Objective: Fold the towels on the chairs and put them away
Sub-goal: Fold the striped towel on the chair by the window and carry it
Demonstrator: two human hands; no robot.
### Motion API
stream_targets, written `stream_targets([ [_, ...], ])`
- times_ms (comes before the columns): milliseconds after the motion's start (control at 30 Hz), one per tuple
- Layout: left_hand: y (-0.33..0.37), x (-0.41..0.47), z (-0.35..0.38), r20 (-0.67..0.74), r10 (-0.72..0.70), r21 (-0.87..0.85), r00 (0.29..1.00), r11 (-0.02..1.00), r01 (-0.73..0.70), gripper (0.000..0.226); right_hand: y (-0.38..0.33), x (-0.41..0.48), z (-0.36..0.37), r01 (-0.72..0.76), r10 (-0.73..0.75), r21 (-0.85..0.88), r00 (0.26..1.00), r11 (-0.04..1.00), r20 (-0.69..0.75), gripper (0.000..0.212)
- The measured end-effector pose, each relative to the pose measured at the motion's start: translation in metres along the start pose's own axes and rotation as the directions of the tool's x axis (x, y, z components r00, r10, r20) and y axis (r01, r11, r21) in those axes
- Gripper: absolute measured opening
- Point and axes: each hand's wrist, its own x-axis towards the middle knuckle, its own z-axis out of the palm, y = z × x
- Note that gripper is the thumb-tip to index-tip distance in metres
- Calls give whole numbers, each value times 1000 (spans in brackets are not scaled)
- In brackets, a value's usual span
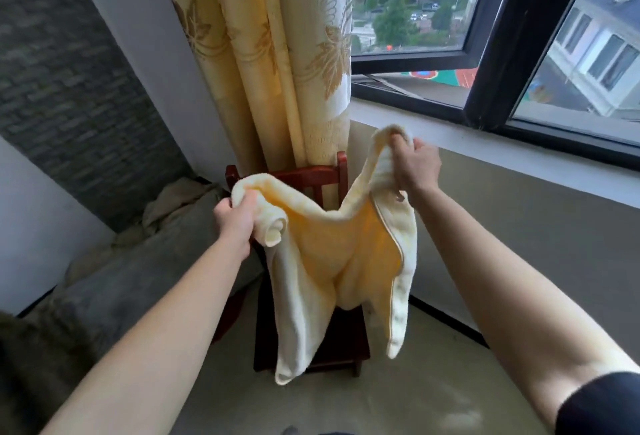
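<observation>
A pale yellow towel hangs in the air between my two hands, sagging in the middle with its lower ends dangling over a dark red wooden chair. My left hand grips the towel's left top corner, bunched in the fist. My right hand grips the right top corner, held a little higher. The chair stands behind and below the towel; much of its seat and back is hidden by the cloth.
A yellow patterned curtain hangs right behind the chair. A window with a dark frame and a white sill runs along the right. A grey sofa with a crumpled blanket lies to the left.
</observation>
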Motion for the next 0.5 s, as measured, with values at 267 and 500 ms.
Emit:
stream_targets([
  [267, -131, 6, -32, 81, -402, 558, 912, 777, 293, 59, 108, -66, 25, -146, 522, -693, 769, 706, 369, 32],
  [500, -163, 8, -29, 219, -434, 563, 874, 787, 250, 48, 115, -67, 46, -247, 589, -655, 718, 714, 371, 37],
])
